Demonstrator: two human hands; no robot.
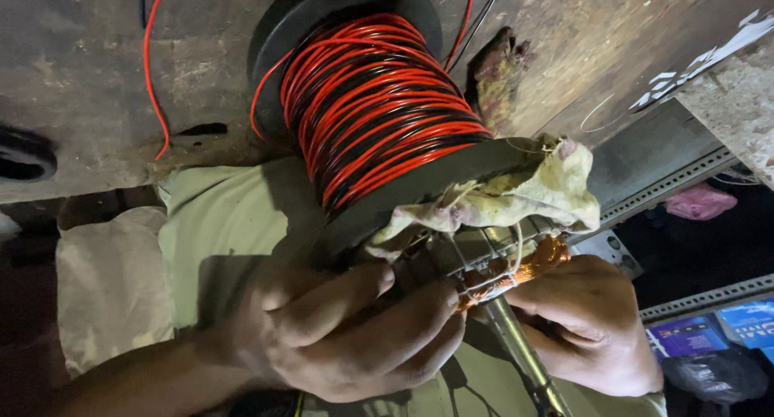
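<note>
A copper wire coil, bound with pale thread, sits on a metal part between my two hands. My left hand grips that metal part from the left, fingertips touching the coil's end. My right hand closes around the coil's right side and the steel rod beneath it. Just above them stands a black spool wound with red and black wire. A dirty yellowish rag lies draped against the spool's lower flange.
A pale green cloth covers the surface under the spool. Loose red wire trails over the stained workbench. Slotted metal rails run at the right, with a pink thing and blue boxes beyond.
</note>
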